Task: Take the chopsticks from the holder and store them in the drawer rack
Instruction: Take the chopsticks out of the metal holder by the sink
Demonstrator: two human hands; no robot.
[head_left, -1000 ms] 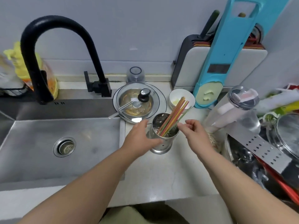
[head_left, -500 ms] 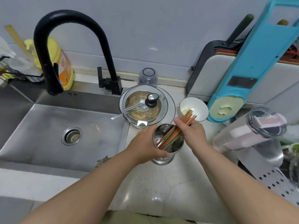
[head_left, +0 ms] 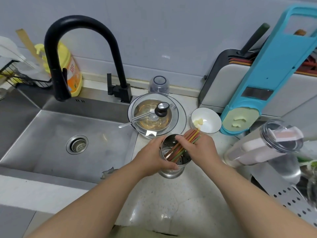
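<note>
A perforated steel holder [head_left: 173,171] stands on the pale counter just right of the sink. A bundle of red, orange and green chopsticks [head_left: 176,150] leans out of it toward the upper right. My left hand [head_left: 151,156] wraps around the holder's left side, thumb across its front. My right hand [head_left: 199,148] is closed around the upper part of the chopstick bundle, whose tips stick out past my fingers. The lower ends still sit inside the holder. No drawer rack is in view.
A steel sink [head_left: 73,134] with a black faucet [head_left: 80,54] lies to the left. Behind the holder are a glass lid on a pot [head_left: 157,115], a white bowl [head_left: 205,121] and a blue slicer [head_left: 267,74]. A clear jar [head_left: 264,148] lies at the right.
My right hand came in from the right and closed around the chopsticks. My left hand kept hold of the holder. The camera moved closer and swung left.
</note>
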